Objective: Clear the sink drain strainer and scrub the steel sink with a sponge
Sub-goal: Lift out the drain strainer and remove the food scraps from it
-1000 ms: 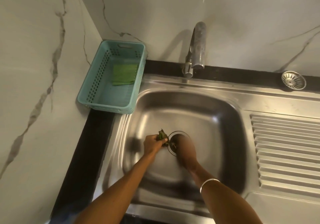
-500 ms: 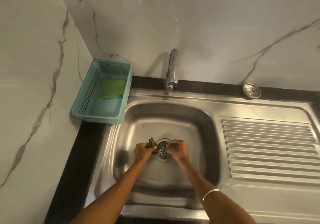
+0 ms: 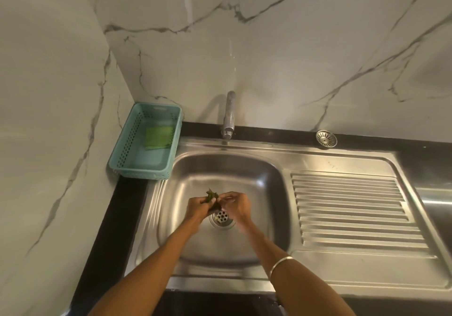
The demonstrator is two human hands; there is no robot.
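Observation:
In the steel sink [image 3: 256,178] both my hands hover just above the drain [image 3: 222,217]. My left hand [image 3: 198,205] grips a clump of green leafy scraps [image 3: 211,196]. My right hand [image 3: 236,204] has its fingertips pinched together right beside the scraps, seemingly on a thin scrap. The drain's perforated bottom shows between my wrists. A round metal strainer [image 3: 326,138] lies on the black ledge at the back right. A green sponge [image 3: 158,137] lies inside the teal basket [image 3: 127,154] at the sink's back left.
A steel tap [image 3: 229,113] stands behind the basin. A ribbed draining board [image 3: 352,208] stretches to the right, with a second basin's edge [image 3: 435,200] beyond it. Marble walls close the left side and the back. A black counter strip [image 3: 110,242] borders the sink on the left.
My right hand has risen off the drain and met my left hand by the scraps. The drain holes now show. My head has pulled back, so more wall is in view.

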